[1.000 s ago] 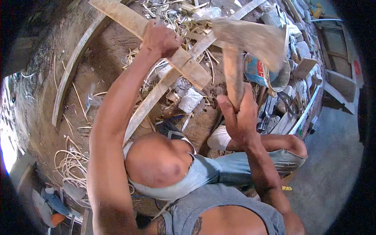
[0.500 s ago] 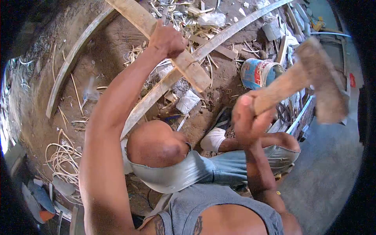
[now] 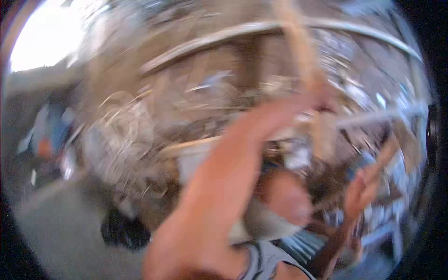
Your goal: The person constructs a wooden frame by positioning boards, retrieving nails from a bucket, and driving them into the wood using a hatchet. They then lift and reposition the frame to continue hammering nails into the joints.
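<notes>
The whole view is smeared by motion. My left hand (image 3: 321, 95) is closed round the middle of a long wooden board (image 3: 301, 49), whose lower part shows below the hand; its separate fingers are blurred. Lower right, my right hand (image 3: 357, 191) is closed on the handle of a hammer-like tool (image 3: 385, 154). The tool's broad head (image 3: 407, 142) is raised at the far right, apart from the board. A pale strip (image 3: 373, 116) runs behind the board.
A long curved strip (image 3: 219, 36) crosses the top. Coiled shavings or cord (image 3: 126, 123) lie on the dirt ground at left. A black bag-like thing (image 3: 123, 231) is at lower left. My bent knee (image 3: 284, 196) is below the board.
The view has swung left, so my hands and the board appear farther right. The board stands more upright in view, and the tool appears lower and smaller.
</notes>
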`<action>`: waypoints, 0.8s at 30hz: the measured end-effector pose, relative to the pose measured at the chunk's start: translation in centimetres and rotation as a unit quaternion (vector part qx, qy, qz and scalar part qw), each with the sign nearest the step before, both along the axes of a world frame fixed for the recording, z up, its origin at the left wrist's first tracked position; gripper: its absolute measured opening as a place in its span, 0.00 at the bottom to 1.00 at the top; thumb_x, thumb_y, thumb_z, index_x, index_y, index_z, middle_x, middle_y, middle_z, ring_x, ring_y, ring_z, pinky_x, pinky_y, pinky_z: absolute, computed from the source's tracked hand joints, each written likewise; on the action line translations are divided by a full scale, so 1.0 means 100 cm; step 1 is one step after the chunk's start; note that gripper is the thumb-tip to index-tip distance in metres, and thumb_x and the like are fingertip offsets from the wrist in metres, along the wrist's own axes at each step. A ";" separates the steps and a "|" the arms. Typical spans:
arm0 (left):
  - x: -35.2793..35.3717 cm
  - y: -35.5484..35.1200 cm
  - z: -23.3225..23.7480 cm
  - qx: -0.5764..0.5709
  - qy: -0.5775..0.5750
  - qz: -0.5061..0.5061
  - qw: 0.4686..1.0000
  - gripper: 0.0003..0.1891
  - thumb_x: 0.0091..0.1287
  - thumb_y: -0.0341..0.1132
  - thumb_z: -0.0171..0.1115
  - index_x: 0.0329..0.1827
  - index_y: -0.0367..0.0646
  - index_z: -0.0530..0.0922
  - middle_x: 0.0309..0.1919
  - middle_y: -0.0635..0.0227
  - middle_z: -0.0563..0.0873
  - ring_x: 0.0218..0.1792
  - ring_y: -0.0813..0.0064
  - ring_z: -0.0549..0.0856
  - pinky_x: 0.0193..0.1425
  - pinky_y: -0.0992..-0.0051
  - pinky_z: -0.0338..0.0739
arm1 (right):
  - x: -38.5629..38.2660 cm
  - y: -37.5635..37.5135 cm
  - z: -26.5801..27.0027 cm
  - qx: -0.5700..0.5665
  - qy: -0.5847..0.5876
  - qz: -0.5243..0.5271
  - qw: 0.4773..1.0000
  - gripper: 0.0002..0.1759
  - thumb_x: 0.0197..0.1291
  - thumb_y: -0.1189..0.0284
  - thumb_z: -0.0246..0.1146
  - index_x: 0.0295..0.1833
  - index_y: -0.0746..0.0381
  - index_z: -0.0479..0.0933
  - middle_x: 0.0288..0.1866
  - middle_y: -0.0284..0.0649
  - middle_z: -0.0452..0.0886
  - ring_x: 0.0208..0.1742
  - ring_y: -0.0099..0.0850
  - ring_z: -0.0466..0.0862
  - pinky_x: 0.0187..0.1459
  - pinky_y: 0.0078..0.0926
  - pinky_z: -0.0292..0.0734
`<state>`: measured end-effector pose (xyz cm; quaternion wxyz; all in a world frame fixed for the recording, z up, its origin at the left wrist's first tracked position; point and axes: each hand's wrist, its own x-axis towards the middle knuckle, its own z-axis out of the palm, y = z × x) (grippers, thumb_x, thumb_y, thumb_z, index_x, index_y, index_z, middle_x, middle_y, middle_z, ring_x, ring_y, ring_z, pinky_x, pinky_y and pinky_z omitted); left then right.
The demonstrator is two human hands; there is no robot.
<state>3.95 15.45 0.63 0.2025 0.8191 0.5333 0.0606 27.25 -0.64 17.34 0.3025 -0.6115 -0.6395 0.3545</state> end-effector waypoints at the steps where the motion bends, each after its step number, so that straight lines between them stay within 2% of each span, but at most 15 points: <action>1: 0.004 -0.005 -0.006 0.009 -0.015 0.018 1.000 0.13 0.57 0.47 0.64 0.28 0.48 0.86 0.27 0.62 0.86 0.37 0.65 0.85 0.48 0.60 0.77 | -0.007 -0.012 -0.019 0.083 -0.151 -0.091 0.981 0.18 0.69 0.65 0.59 0.52 0.70 0.71 0.42 0.41 0.78 0.42 0.29 0.75 0.46 0.27 0.73; 2: 0.013 -0.001 -0.002 0.006 -0.036 0.049 0.998 0.13 0.56 0.47 0.65 0.28 0.48 0.86 0.26 0.62 0.86 0.36 0.65 0.84 0.47 0.60 0.79 | 0.001 -0.018 -0.050 0.070 -0.073 -0.080 0.992 0.20 0.69 0.64 0.59 0.55 0.71 0.70 0.44 0.41 0.77 0.43 0.30 0.75 0.46 0.27 0.73; 3: 0.016 0.010 -0.021 0.119 0.022 -0.054 0.991 0.13 0.50 0.51 0.67 0.25 0.52 0.86 0.27 0.64 0.87 0.33 0.66 0.85 0.44 0.61 0.79 | 0.009 -0.019 -0.069 0.055 -0.022 -0.076 0.995 0.23 0.69 0.63 0.60 0.58 0.71 0.69 0.46 0.41 0.77 0.43 0.30 0.76 0.47 0.28 0.73; 4: 0.028 0.015 -0.025 0.071 0.028 -0.012 0.997 0.09 0.48 0.47 0.67 0.23 0.54 0.85 0.28 0.66 0.88 0.31 0.66 0.85 0.41 0.62 0.79 | 0.007 -0.015 -0.060 0.059 -0.027 -0.060 0.996 0.23 0.69 0.63 0.60 0.58 0.71 0.69 0.46 0.41 0.77 0.43 0.30 0.76 0.47 0.28 0.73; 6: 0.042 0.031 -0.055 0.087 0.029 0.006 0.996 0.09 0.45 0.48 0.68 0.26 0.59 0.86 0.29 0.69 0.88 0.33 0.68 0.85 0.39 0.64 0.78 | -0.019 -0.014 -0.046 -0.232 -0.011 -0.083 0.969 0.26 0.69 0.62 0.60 0.62 0.71 0.68 0.51 0.42 0.76 0.48 0.32 0.76 0.53 0.29 0.71; 7: 0.046 0.041 -0.077 0.097 0.035 0.014 0.995 0.11 0.42 0.50 0.69 0.29 0.63 0.88 0.29 0.73 0.88 0.35 0.71 0.86 0.37 0.66 0.76 | -0.009 -0.015 -0.066 -0.225 -0.001 -0.069 0.972 0.26 0.69 0.62 0.60 0.62 0.71 0.68 0.51 0.42 0.76 0.48 0.32 0.76 0.53 0.29 0.71; 8: 0.059 0.055 -0.106 0.102 0.048 0.024 0.993 0.11 0.42 0.50 0.69 0.29 0.63 0.88 0.29 0.73 0.88 0.35 0.71 0.86 0.37 0.66 0.76 | 0.016 -0.021 -0.099 -0.193 0.095 -0.058 0.975 0.27 0.67 0.63 0.61 0.64 0.69 0.66 0.52 0.44 0.76 0.48 0.34 0.77 0.51 0.30 0.74; 9: 0.078 0.071 -0.137 0.163 0.003 0.075 0.984 0.10 0.41 0.49 0.70 0.27 0.62 0.87 0.28 0.72 0.88 0.35 0.69 0.86 0.37 0.65 0.77 | 0.027 -0.021 -0.119 -0.163 0.188 -0.046 0.968 0.29 0.65 0.64 0.63 0.66 0.68 0.65 0.52 0.45 0.77 0.47 0.35 0.79 0.49 0.31 0.76; 10: 0.081 0.076 -0.153 0.224 -0.041 0.122 0.966 0.09 0.39 0.49 0.70 0.24 0.62 0.86 0.27 0.72 0.87 0.35 0.68 0.86 0.37 0.64 0.78 | 0.015 -0.019 -0.118 -0.163 0.198 -0.034 0.966 0.29 0.65 0.64 0.63 0.66 0.68 0.65 0.52 0.45 0.77 0.47 0.35 0.79 0.49 0.31 0.76; 13: 0.058 0.054 -0.126 0.245 -0.038 0.109 0.963 0.06 0.44 0.47 0.67 0.20 0.60 0.82 0.25 0.72 0.86 0.31 0.68 0.84 0.43 0.63 0.76 | -0.016 -0.022 -0.079 -0.163 0.195 -0.108 0.961 0.14 0.65 0.65 0.63 0.47 0.64 0.74 0.28 0.26 0.70 0.29 0.17 0.71 0.33 0.20 0.70; 16: 0.049 0.039 -0.088 0.273 -0.063 0.065 0.958 0.09 0.50 0.44 0.63 0.14 0.58 0.77 0.21 0.73 0.83 0.26 0.69 0.81 0.50 0.62 0.75 | 0.009 -0.012 -0.101 -0.169 0.171 -0.127 0.962 0.11 0.64 0.65 0.63 0.43 0.62 0.73 0.24 0.29 0.70 0.21 0.18 0.70 0.22 0.19 0.68; 19: 0.053 0.049 -0.102 0.273 -0.043 0.039 0.960 0.11 0.58 0.39 0.57 0.16 0.59 0.79 0.23 0.72 0.85 0.28 0.70 0.83 0.60 0.61 0.69 | 0.054 -0.009 -0.147 -0.196 0.158 -0.147 0.957 0.10 0.65 0.65 0.63 0.40 0.60 0.72 0.21 0.30 0.68 0.16 0.20 0.67 0.16 0.19 0.64; 20: 0.056 0.051 -0.103 0.276 -0.045 0.037 0.959 0.11 0.58 0.39 0.57 0.16 0.59 0.79 0.23 0.72 0.85 0.28 0.70 0.83 0.60 0.61 0.69 | 0.070 -0.008 -0.162 -0.205 0.141 -0.130 0.960 0.10 0.65 0.65 0.62 0.39 0.60 0.71 0.21 0.30 0.68 0.14 0.21 0.67 0.14 0.20 0.63; 22: 0.043 0.043 -0.087 0.130 -0.054 0.022 0.990 0.05 0.57 0.40 0.62 0.27 0.54 0.84 0.34 0.66 0.87 0.36 0.64 0.85 0.52 0.57 0.73 | 0.076 -0.008 -0.179 -0.212 0.118 -0.138 0.960 0.11 0.65 0.65 0.62 0.38 0.60 0.71 0.20 0.31 0.68 0.14 0.21 0.67 0.15 0.20 0.64; 24: 0.035 0.030 -0.073 0.145 -0.058 0.020 0.987 0.05 0.56 0.40 0.62 0.28 0.54 0.85 0.34 0.65 0.87 0.36 0.64 0.85 0.51 0.57 0.74 | 0.092 -0.004 -0.200 -0.250 0.060 -0.155 0.954 0.13 0.65 0.63 0.63 0.40 0.62 0.73 0.20 0.32 0.70 0.14 0.24 0.69 0.15 0.25 0.65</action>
